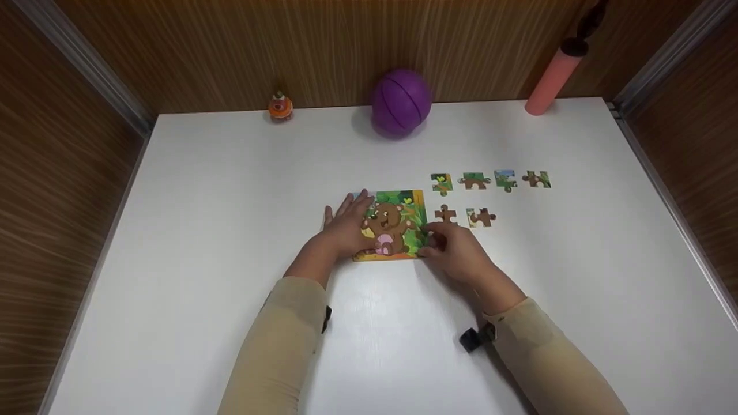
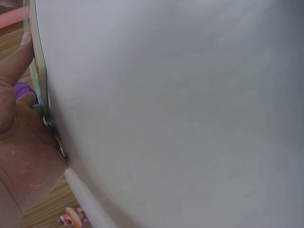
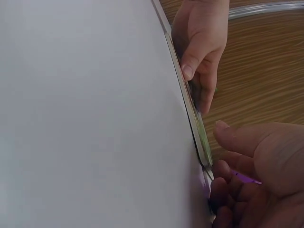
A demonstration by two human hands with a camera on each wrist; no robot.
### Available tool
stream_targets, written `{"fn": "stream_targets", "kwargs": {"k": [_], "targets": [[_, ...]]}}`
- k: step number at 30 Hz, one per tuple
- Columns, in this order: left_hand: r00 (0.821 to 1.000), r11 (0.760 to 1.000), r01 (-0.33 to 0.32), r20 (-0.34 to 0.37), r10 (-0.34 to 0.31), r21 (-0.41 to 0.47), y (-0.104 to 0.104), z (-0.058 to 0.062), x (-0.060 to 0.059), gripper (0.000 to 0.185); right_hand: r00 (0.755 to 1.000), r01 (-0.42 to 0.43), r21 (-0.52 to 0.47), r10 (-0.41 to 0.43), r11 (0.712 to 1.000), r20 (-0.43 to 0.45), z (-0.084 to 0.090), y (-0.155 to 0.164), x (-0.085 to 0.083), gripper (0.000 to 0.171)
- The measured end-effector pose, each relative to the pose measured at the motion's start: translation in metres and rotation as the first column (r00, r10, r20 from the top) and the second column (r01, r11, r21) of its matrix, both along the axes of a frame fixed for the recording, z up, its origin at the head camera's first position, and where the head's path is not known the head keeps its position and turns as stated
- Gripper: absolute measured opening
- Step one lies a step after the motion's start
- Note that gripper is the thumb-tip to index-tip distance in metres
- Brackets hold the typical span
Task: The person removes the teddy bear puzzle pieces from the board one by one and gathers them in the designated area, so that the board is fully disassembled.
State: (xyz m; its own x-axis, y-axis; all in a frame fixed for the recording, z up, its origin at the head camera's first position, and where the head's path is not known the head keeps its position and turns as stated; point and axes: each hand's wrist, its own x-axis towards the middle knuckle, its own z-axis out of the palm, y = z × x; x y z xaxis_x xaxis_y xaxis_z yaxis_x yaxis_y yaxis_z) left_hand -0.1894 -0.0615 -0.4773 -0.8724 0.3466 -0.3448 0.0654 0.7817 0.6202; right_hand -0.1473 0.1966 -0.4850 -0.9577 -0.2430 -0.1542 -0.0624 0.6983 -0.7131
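A square bear picture puzzle lies flat on the white table. Across its left part rests my left hand, fingers spread; in the left wrist view its thumb lies along the puzzle's face. At the puzzle's right edge is my right hand, its fingers loosely bent. The right wrist view shows the right thumb apart from the fingers, with nothing seen between them. Just beyond that hand lie a brown puzzle piece and a brown-and-cream puzzle piece.
Farther back sits a row of loose pieces: a yellow-and-green one, a green-and-brown one and others to the right. Along the table's back edge stand a small orange toy, a purple ball and a pink cylinder.
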Motion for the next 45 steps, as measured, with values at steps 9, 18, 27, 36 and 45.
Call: {"fn": "stream_targets", "kwargs": {"k": [9, 18, 27, 36, 45], "targets": [[1.0, 0.999, 0.011, -0.02, -0.012, -0.05, 0.006, -0.001, 0.0, 0.098, 1.0, -0.026, 0.072, 0.026, 0.997, -0.006, -0.001, -0.005, -0.003, 0.046], [0.998, 0.982, -0.012, -0.07, -0.001, -0.19, 0.023, 0.003, 0.008, 0.097, 1.0, 0.004, 0.037, -0.005, 0.999, 0.027, -0.004, -0.005, -0.003, 0.045], [0.991, 0.962, 0.015, -0.123, -0.05, -0.274, 0.035, 0.007, 0.01, 0.086, 1.0, 0.004, 0.041, -0.004, 0.999, 0.015, -0.004, -0.006, -0.002, 0.045], [0.993, 0.968, -0.007, -0.119, -0.024, -0.252, 0.033, 0.006, 0.01, 0.093, 1.0, 0.011, 0.047, -0.012, 0.999, 0.019, -0.004, -0.007, -0.002, 0.047], [0.995, 0.973, -0.022, -0.098, -0.001, -0.231, 0.034, 0.007, 0.008, 0.094, 0.998, 0.05, 0.031, -0.051, 0.998, 0.032, -0.002, -0.009, 0.001, 0.045]]}}
